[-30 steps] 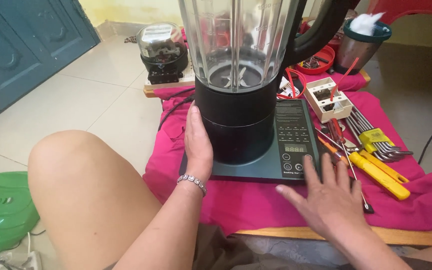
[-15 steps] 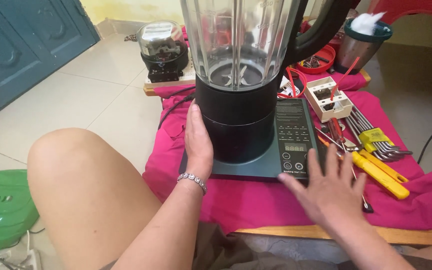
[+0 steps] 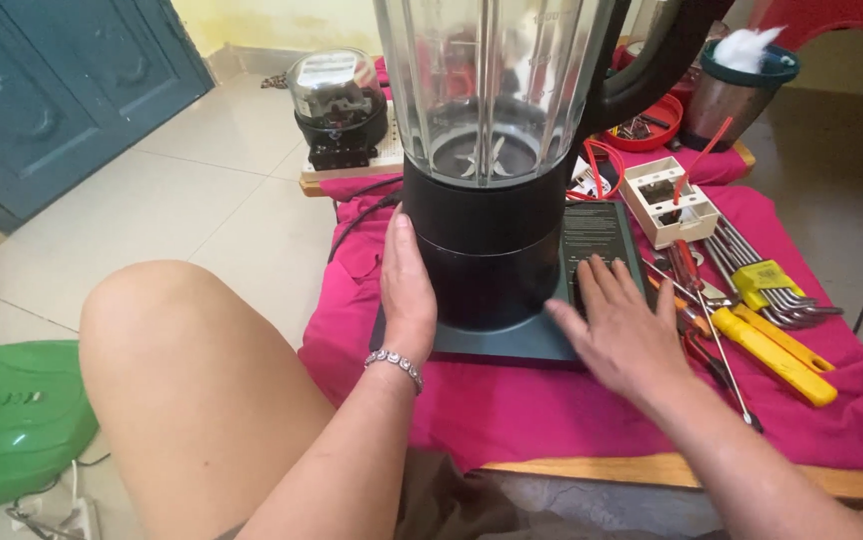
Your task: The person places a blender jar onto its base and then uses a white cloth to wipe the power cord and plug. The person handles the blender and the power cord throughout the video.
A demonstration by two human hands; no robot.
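Black blender with clear jar stands mid-table on a pink cloth, on its flat dark base. Left hand lies flat, fingers together, against the motor body's left side, gripping nothing. Right hand is spread wide, fingertips on the control panel at the base's right. Best to keep the left palm bracing and press lightly so the base doesn't slide. Yellow-handled screwdrivers, hex keys and a white switch box lie right; an electricity meter far left.

A yellow-handled screwdriver and hex keys lie on pink cloth; an electric meter stands behind.
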